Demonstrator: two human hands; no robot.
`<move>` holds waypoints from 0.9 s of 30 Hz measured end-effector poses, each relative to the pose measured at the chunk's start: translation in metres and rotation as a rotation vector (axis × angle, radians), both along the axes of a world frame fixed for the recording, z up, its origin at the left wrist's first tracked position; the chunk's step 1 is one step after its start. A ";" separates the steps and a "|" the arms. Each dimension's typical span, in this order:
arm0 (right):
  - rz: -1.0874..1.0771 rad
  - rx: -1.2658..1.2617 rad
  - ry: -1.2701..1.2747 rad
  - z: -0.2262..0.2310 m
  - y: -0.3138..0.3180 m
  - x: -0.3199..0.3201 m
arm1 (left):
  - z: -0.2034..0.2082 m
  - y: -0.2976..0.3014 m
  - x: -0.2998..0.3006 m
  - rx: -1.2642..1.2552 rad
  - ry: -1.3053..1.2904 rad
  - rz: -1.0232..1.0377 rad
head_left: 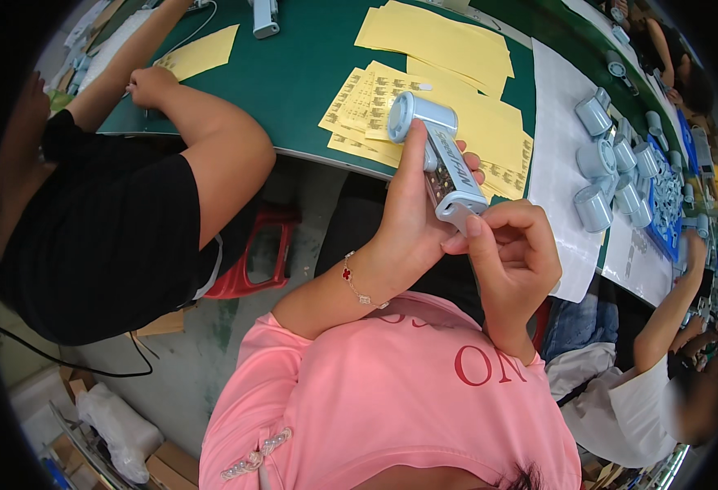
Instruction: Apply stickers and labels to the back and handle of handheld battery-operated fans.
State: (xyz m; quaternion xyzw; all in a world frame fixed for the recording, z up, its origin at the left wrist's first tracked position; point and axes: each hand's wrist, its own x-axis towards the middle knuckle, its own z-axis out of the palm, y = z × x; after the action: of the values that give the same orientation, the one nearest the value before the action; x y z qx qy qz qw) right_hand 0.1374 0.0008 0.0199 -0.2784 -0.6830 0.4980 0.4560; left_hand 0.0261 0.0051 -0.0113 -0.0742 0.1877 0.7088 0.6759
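Note:
My left hand is wrapped round the handle of a light blue handheld fan, its thumb lying along the side near the round head. The fan is tilted, with the head away from me and the handle's end towards me. A dark panel with small light dots shows along the handle's side. At the near end, my right hand pinches a thin greyish, see-through piece between thumb and forefinger. That piece touches the handle's end; its exact kind cannot be made out.
Yellow printed sticker sheets lie on the green table beyond the fan. Several light blue fans stand on white paper at right, beside a blue tray of parts. Co-workers sit close on both sides; a red stool is at left.

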 end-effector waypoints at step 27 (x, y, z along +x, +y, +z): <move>-0.077 -0.032 0.025 -0.005 -0.001 -0.006 | 0.001 -0.004 0.003 -0.007 0.026 0.053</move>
State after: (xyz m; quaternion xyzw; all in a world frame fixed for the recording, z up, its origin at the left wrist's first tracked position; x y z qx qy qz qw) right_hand 0.1317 -0.0007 0.0151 -0.3055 -0.6580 0.4944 0.4788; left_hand 0.0290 0.0014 -0.0108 -0.0722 0.1972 0.7268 0.6540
